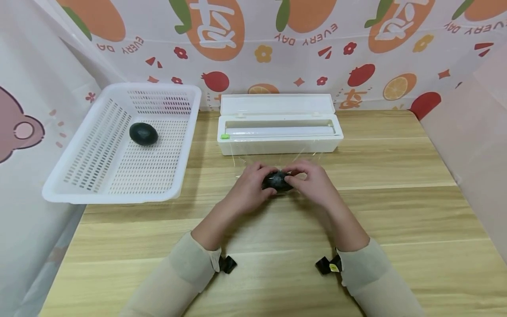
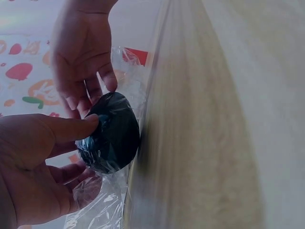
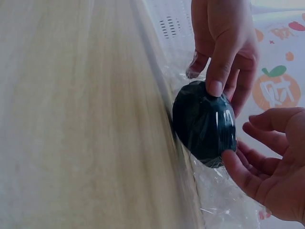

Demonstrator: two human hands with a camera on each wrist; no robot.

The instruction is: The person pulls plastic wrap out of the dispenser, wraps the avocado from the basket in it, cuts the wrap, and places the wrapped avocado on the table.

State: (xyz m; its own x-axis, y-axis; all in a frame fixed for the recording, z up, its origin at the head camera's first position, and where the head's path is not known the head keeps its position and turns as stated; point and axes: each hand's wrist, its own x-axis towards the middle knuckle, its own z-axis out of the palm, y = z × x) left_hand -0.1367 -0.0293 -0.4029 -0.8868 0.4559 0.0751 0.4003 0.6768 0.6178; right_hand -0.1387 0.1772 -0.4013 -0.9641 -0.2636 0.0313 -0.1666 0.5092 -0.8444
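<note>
1. Avocado (looks like one to me, anyway) is near mid-frame in my head view, dark and shiny, with clear wrap clinging to it.
2. Left hand has it pinched between thumb and fingers, at its left end in the frame.
3. Right hand is on the opposite end, thumb and fingers gripping there too. So I've got both hands close together on one thing.
4. Upper middle of the frame: white box, lid up, roll inside, wrap running from its front toward the hands.
5. Upper left: white basket, with a second avocado in it.
6. Wooden table below, fruit-print cloth across the top.
</note>
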